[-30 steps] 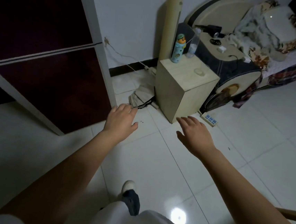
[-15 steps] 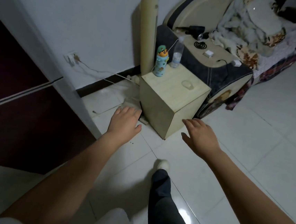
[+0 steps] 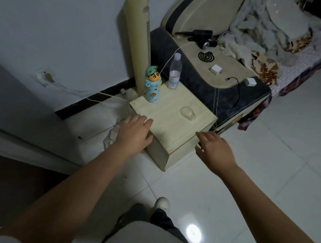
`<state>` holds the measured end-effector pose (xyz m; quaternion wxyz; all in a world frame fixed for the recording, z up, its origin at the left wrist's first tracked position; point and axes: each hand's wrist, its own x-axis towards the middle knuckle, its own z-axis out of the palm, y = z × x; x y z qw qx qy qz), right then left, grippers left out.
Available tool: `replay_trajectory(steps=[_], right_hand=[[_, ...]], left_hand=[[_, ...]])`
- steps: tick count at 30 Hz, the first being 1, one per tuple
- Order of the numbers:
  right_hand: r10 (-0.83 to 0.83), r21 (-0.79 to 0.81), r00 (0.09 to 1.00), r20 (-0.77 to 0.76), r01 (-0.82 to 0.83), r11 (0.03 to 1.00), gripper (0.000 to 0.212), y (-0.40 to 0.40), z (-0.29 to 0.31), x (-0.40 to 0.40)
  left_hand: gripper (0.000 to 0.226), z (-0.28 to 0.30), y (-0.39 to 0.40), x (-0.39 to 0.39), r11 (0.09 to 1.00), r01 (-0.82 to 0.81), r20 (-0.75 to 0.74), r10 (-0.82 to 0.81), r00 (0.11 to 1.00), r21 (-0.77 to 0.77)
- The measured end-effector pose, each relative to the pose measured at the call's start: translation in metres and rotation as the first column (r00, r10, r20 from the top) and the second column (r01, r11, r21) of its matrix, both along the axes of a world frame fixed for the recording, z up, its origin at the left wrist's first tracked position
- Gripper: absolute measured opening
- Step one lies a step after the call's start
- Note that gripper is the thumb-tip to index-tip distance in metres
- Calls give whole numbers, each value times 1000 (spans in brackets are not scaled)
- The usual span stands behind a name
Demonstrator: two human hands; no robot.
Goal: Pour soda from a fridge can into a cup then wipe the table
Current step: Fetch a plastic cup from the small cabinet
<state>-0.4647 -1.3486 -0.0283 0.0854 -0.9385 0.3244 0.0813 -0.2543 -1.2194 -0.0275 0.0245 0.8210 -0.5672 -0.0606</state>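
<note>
left hand (image 3: 133, 133): fingers loose, holding nothing, over the table (image 3: 167, 126) edge
right hand (image 3: 214, 149): same deal, spread and empty
cup (image 3: 188, 113): clear, looks upright on the table, hard to tell

A small clear glass cup (image 3: 188, 113) stands upright and looks empty on the pale wooden cube-shaped table (image 3: 167, 122), near the top's right edge, well apart from its far-left corner.

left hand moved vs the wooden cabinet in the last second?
Yes. The left hand has come forward to the wooden cabinet: a second ago it was short of it over the floor tiles, now its fingers overlap the cabinet's near-left top edge.
</note>
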Motion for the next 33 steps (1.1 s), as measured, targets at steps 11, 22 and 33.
replay_trajectory(steps=[11,22,33], right_hand=[[-199,99,979,54,193,976,51,-89,-36,11],[-509,414,851,127,421,807,60,-166,-136,40],[-762,730,612,213,418,540,90,-214,-254,86]], left_hand=[[50,-30,-121,29,991,116,-88,-111,990,60],[58,-141,-209,67,958,211,-189,-174,966,195],[64,-263,-243,82,913,316,-316,-230,921,258]])
